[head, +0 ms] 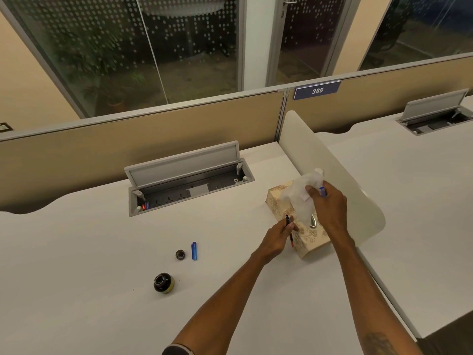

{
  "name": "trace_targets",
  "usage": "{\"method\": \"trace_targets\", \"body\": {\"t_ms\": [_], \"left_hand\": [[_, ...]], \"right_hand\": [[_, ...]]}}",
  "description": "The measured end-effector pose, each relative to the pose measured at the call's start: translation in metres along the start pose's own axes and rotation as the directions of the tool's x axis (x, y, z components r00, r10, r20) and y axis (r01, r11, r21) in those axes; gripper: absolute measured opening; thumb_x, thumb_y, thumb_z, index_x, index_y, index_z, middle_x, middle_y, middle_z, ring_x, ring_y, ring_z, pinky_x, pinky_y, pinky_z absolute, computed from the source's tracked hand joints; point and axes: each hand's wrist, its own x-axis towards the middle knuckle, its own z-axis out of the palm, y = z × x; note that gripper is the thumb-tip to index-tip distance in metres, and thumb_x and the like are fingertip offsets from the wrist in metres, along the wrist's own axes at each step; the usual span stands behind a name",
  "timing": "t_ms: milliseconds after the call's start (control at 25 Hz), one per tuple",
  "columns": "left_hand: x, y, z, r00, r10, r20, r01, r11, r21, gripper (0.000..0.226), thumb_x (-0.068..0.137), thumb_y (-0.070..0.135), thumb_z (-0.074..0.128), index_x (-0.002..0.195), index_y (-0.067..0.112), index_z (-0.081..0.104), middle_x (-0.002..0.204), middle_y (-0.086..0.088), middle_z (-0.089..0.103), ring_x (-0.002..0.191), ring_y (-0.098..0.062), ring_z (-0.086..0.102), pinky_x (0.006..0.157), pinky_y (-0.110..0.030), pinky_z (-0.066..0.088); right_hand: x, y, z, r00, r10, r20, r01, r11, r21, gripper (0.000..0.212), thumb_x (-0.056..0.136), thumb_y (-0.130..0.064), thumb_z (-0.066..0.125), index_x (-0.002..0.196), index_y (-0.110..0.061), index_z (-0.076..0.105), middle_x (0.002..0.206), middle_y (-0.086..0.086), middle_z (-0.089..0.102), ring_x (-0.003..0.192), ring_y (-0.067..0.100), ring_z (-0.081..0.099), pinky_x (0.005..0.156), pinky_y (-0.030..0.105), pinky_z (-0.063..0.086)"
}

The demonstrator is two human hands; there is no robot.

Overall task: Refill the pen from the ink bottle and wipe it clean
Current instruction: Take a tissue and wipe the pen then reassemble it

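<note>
My left hand (277, 235) grips a thin pen part (290, 230) with a dark top and a red lower end, next to the patterned tissue box (280, 203). My right hand (329, 207) pinches a white tissue (302, 194) that rises out of the box, and it also holds a blue pen piece (323, 191). The open ink bottle (163, 283) stands on the white desk at the lower left. Its dark cap (180, 254) and a blue pen cap (194, 251) lie side by side behind it.
A power socket box (189, 184) with its lid raised is sunk into the desk (76, 278) behind the bottle. A white curved divider (340, 175) stands right of the tissue box. A tan partition (128, 139) runs along the back.
</note>
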Motion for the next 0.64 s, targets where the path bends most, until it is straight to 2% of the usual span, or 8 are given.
{"method": "trace_targets", "body": {"t_ms": [120,280,320,400,480,560,640], "left_hand": [[-0.016,0.009,-0.018,0.994,-0.008,-0.113,-0.009,0.988,-0.153,0.037,0.102,0.041,0.036,0.105,0.017,0.065,0.124,0.002,0.064,0.115,-0.013,0.056,0.099,-0.034,0.045],[-0.063,0.024,-0.07,0.939,-0.001,-0.343,-0.087,0.966,-0.242,0.034,0.101,0.044,0.037,0.106,0.025,0.065,0.12,0.013,0.063,0.117,-0.009,0.055,0.105,-0.033,0.042],[-0.078,0.028,-0.084,0.925,-0.002,-0.379,-0.096,0.966,-0.24,0.036,0.101,0.044,0.037,0.114,0.024,0.063,0.123,0.013,0.06,0.12,-0.011,0.053,0.108,-0.034,0.04],[-0.109,0.034,-0.112,0.901,-0.007,-0.433,-0.105,0.966,-0.234,0.038,0.101,0.042,0.037,0.123,0.022,0.061,0.13,0.008,0.058,0.123,-0.011,0.051,0.109,-0.035,0.038],[-0.141,0.045,-0.133,0.896,0.001,-0.445,-0.14,0.95,-0.279,0.03,0.102,0.039,0.037,0.105,0.035,0.067,0.119,0.017,0.062,0.116,0.0,0.053,0.102,-0.027,0.039],[-0.168,0.053,-0.148,0.901,-0.045,-0.432,-0.143,0.909,-0.392,0.031,0.102,0.039,0.038,0.092,0.041,0.067,0.108,0.023,0.064,0.111,0.0,0.056,0.095,-0.024,0.041],[-0.186,0.052,-0.159,0.9,-0.084,-0.428,-0.168,0.839,-0.518,0.03,0.101,0.036,0.039,0.094,0.031,0.068,0.109,0.013,0.069,0.114,-0.013,0.062,0.095,-0.027,0.048]], "right_hand": [[-0.007,-0.024,0.0,0.999,-0.021,0.035,0.015,0.988,0.156,0.041,0.09,-0.028,0.065,0.127,-0.014,0.054,0.115,-0.001,0.062,0.099,0.016,0.059,0.08,0.026,0.05],[-0.03,-0.056,0.026,0.996,-0.024,0.081,-0.001,0.952,0.305,0.049,0.091,-0.026,0.063,0.137,-0.02,0.046,0.134,0.001,0.057,0.118,0.021,0.056,0.097,0.038,0.051],[-0.036,-0.063,0.033,0.994,-0.021,0.103,-0.015,0.943,0.332,0.051,0.091,-0.026,0.063,0.138,-0.02,0.044,0.136,-0.001,0.056,0.12,0.021,0.055,0.098,0.039,0.051],[-0.051,-0.079,0.048,0.988,-0.05,0.149,-0.008,0.93,0.367,0.052,0.09,-0.023,0.064,0.138,-0.021,0.043,0.129,-0.008,0.055,0.114,0.017,0.056,0.089,0.029,0.053],[-0.068,-0.09,0.063,0.974,-0.096,0.205,0.004,0.914,0.406,0.052,0.089,-0.019,0.065,0.137,-0.021,0.045,0.123,-0.008,0.056,0.108,0.013,0.057,0.081,0.022,0.052],[-0.084,-0.096,0.083,0.956,-0.128,0.263,0.005,0.906,0.423,0.051,0.089,-0.016,0.066,0.136,-0.02,0.048,0.124,-0.003,0.06,0.111,0.018,0.06,0.086,0.032,0.056],[-0.102,-0.102,0.103,0.939,-0.144,0.311,0.028,0.937,0.348,0.046,0.09,-0.017,0.064,0.134,-0.018,0.051,0.126,0.004,0.061,0.114,0.023,0.059,0.094,0.042,0.054]]}}
